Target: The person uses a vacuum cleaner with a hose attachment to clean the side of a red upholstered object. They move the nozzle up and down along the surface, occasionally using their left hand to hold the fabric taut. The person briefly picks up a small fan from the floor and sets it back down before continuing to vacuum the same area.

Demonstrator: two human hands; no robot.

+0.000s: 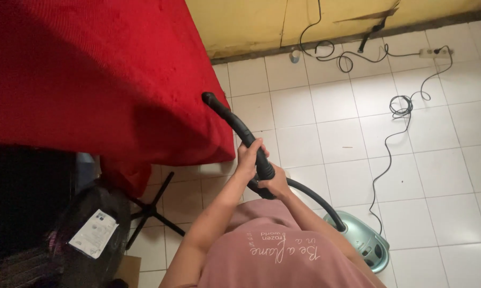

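Note:
A black vacuum hose wand (235,121) runs from my hands up to the edge of a red cloth-covered surface (91,74), its nozzle tip touching the cloth. My left hand (248,157) grips the wand's handle from above. Just below it, my right hand (275,186) grips the same handle. The hose curves down to a pale green vacuum cleaner (365,240) on the white tiled floor (331,128) at my right.
Black cables (403,106) snake across the tiles to a power strip (435,52) by the yellow wall. A small cup (294,56) stands at the wall's foot. A dark fan (91,229) with a crossed base stands under the red cloth at lower left.

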